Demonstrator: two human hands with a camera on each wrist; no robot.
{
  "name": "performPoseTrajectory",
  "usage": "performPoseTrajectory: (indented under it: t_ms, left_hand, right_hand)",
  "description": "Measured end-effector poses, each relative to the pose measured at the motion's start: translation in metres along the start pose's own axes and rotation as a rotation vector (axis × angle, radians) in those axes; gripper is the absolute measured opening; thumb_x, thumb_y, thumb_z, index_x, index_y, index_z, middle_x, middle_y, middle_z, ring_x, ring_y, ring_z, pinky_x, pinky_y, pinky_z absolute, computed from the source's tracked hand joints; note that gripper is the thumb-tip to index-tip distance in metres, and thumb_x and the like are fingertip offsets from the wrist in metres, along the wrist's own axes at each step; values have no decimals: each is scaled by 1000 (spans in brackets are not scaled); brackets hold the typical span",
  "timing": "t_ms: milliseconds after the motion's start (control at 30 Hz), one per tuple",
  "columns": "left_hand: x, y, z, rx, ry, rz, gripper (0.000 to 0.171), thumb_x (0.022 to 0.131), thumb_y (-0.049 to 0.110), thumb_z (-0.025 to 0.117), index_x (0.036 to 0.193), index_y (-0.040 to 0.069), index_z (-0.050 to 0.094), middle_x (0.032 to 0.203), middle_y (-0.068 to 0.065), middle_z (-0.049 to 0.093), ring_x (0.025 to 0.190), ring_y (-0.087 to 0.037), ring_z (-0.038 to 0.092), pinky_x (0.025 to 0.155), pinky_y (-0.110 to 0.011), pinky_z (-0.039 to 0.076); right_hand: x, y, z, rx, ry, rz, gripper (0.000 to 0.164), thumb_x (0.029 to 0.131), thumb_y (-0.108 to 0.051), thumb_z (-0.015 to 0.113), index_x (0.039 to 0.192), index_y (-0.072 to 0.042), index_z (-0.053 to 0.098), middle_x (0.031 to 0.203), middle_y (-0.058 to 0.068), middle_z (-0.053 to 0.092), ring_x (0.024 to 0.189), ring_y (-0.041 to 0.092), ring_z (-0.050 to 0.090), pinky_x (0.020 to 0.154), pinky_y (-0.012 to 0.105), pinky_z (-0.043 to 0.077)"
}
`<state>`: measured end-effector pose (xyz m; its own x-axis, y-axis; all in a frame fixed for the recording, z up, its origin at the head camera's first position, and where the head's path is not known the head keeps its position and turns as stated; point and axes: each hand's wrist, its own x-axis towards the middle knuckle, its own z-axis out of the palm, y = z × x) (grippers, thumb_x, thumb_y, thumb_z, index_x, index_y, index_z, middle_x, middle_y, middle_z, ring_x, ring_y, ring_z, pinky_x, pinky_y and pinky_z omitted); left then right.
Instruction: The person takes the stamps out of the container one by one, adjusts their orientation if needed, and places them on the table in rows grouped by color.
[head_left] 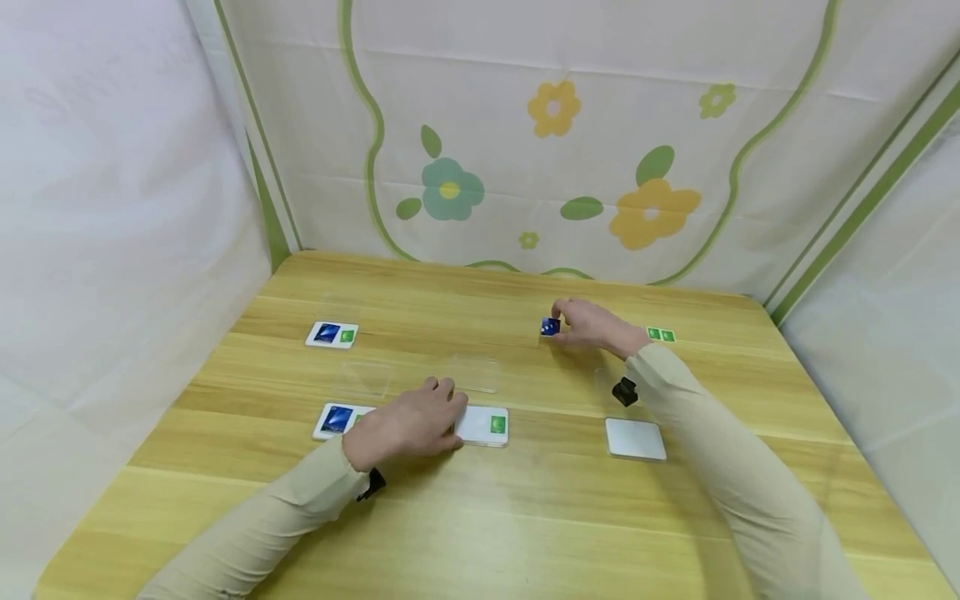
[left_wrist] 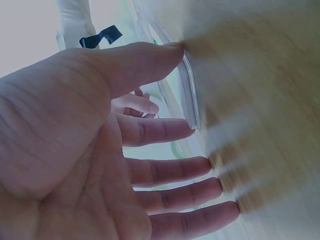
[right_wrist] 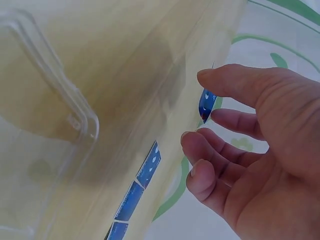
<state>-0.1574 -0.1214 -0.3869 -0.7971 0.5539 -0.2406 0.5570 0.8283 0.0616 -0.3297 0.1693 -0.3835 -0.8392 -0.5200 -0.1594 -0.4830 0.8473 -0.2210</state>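
Note:
In the head view my left hand (head_left: pixel 411 421) holds the near-left part of a flat white case (head_left: pixel 480 423) with a green sticker (head_left: pixel 498 424). Thumb and index fingertip sit at two corners of its edge (left_wrist: pixel 189 90) in the left wrist view, the other fingers spread on the table. Farther back, my right hand (head_left: pixel 592 323) pinches a small blue sticker (head_left: pixel 551 326) between thumb and index finger, raised above the table. The right wrist view shows the same blue sticker (right_wrist: pixel 207 104), its other fingers loosely curled.
Two white cases (head_left: pixel 332 335) with blue and green stickers lie left, one partly behind my left hand. A plain white case (head_left: pixel 636 439) lies right. Clear lids (head_left: pixel 475 373) stand behind the cases. Green stickers (head_left: pixel 662 334) and blue stickers (right_wrist: pixel 128 201) lie near my right hand.

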Motion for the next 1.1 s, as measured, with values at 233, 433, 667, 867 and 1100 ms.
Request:
performPoseTrajectory:
  t_ms: [233,433,667,867,1100]
  left_hand:
    - [-1,0,2,-2,-9,-9,47,93,44,64,123,10,53,111,-7,53,94,-19,46,77,-32,46]
    - [-1,-1,3,3,3,-7,46,93,44,64,122,10,54,111,-7,54,93,-19,46,77,-32,47]
    - [-2,-1,2,13,8,5,45,94,43,63,122,10,54,111,-7,54,93,-19,46,78,-32,46]
    - [-1,-1,3,18,4,6,45,94,44,63,122,10,54,111,-7,54,93,-19,46,78,-32,46]
    - [0,-3,3,21,0,-4,47,94,44,63,124,10,53,113,-7,53,94,-19,46,79,-32,46]
  right_hand:
    - [5,6,-3,-13,9,-26,38,89,-22,70,118,-2,57,108,18,64,94,27,59,82,42,50]
    - [6,12,-5,26,-7,-42,36,89,-20,71,117,-2,57,92,10,63,76,21,55,67,33,45]
    - [7,23,-3,75,-38,-15,36,89,-19,69,118,-4,55,88,9,63,72,19,55,64,31,44]
    - [10,30,-7,83,-32,-7,34,90,-18,69,117,-3,56,100,14,64,84,24,59,73,38,48]
    - [13,32,-7,58,-37,-24,37,88,-19,71,117,-3,56,99,13,65,82,22,59,71,36,49]
